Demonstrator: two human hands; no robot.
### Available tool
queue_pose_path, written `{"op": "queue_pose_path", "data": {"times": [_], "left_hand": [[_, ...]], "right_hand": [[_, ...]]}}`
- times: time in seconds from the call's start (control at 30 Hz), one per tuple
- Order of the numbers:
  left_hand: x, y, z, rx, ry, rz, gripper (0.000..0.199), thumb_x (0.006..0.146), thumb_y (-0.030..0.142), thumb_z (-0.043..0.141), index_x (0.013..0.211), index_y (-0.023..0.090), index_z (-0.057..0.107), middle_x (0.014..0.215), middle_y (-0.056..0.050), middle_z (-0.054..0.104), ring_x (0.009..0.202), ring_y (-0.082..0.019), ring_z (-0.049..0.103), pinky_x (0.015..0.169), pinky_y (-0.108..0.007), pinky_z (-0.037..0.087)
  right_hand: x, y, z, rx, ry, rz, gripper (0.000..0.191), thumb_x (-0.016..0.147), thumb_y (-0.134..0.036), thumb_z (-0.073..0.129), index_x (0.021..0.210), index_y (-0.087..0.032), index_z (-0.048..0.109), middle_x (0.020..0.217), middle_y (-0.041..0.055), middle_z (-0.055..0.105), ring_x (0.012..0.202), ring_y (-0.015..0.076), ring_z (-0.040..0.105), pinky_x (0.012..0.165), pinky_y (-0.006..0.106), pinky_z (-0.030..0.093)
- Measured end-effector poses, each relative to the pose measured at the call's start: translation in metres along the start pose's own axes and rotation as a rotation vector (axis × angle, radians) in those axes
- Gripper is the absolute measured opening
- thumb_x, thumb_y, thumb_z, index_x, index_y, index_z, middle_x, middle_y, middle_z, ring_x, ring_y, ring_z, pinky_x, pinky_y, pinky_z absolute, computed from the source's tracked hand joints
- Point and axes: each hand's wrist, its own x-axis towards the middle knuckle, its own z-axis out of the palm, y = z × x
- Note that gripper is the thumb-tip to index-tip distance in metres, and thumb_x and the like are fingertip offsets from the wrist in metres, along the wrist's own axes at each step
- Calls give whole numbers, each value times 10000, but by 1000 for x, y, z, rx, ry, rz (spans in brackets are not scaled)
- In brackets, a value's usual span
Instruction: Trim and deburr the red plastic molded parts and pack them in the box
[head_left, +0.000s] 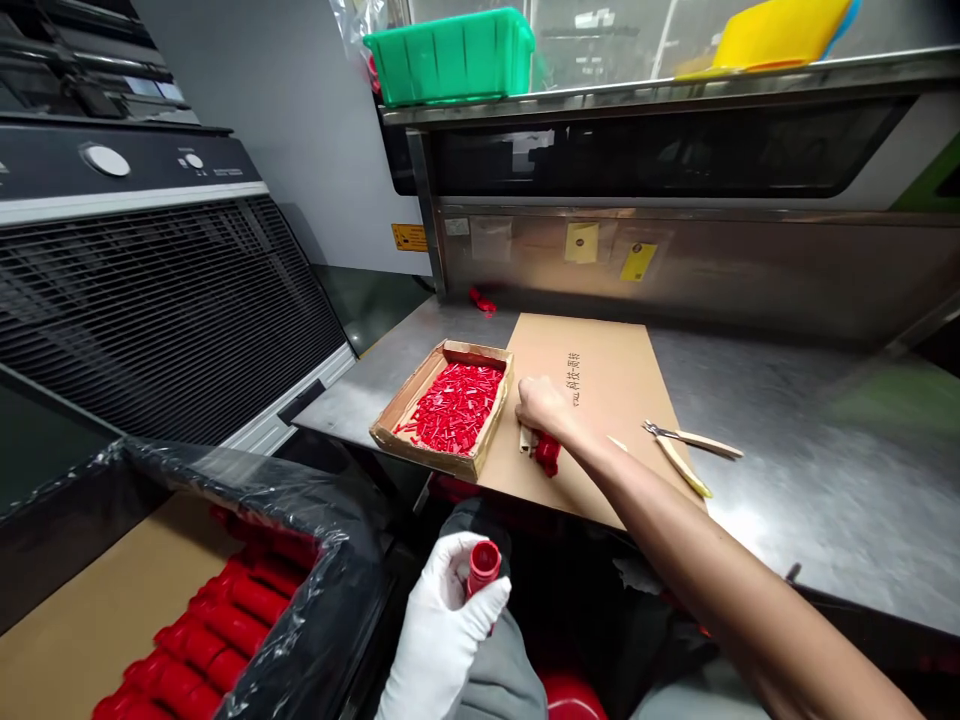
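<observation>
My left hand [442, 620], in a white glove, is wrapped round a red plastic tube [484, 565] with its round open end facing up, just off the table's front edge. My bare right hand [541, 405] is over the flat cardboard sheet [600, 350], fingers curled together; what they hold, if anything, is hidden. Right below it are a small beige piece [526, 439] and a red plastic part [548, 454], both partly covered by the hand. Left of that hand stands a shallow cardboard box [480, 464] of small red plastic pieces [457, 408].
Pale-handled cutting pliers [679, 440] lie partly on the cardboard at right. A plastic-lined bin [330, 570] with several red parts [225, 620] stands at lower left. Red scraps [482, 301] lie at the table's back. A green crate [454, 58] sits on the shelf above.
</observation>
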Motion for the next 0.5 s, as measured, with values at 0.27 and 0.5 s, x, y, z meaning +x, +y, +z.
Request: {"op": "queue_pose_path", "data": {"times": [0.27,0.5], "left_hand": [[-3,8,-6,-94,32,-97,484,592,369,882,930,159,605,877,-61,703,760,-181,651,676,-298,533],[-5,1,-7,-80,24,-110,490,633,367,864,993,164,601,931,-67,699,787,-186,654,659,-289,532]], "right_hand": [[19,-4,-5,210,-61,51,333,950,-377,605,1195,-153,583,1174,83,599,997,200,616,849,399,542],[-23,32,-22,541,151,-52,336,989,-383,533,1225,-144,544,1081,69,614,881,164,631,762,339,555]]}}
